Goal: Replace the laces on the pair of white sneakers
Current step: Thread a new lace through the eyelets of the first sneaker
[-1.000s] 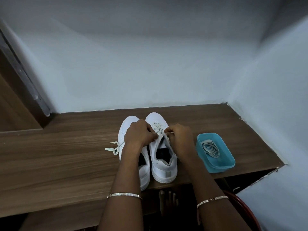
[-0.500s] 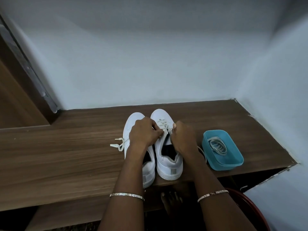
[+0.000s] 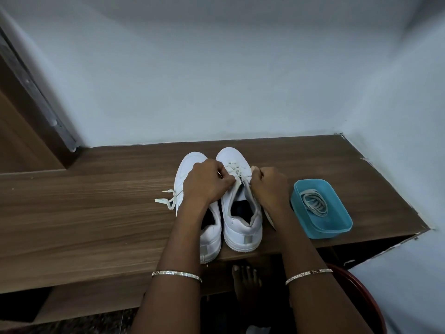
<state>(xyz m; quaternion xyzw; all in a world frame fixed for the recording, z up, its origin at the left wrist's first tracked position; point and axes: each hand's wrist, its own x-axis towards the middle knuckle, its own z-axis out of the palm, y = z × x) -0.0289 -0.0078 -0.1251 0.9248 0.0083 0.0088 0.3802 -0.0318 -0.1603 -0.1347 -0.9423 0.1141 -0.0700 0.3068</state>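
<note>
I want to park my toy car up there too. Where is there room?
The bare stretch of the wooden counter left of the left sneaker, past its loose lace ends, is free. A strip behind the toes, along the wall, is bare too. It is crowded from the right sneaker, where the left hand and right hand pinch its lace, to the teal tub.

The left hand (image 3: 206,183) covers the left sneaker's (image 3: 191,163) eyelets; the right hand (image 3: 268,186) hides its grip on the lace (image 3: 233,169).

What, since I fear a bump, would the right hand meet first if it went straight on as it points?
The right hand points leftward: likely the sneaker's lace first, then the left hand; depth unclear.
</note>
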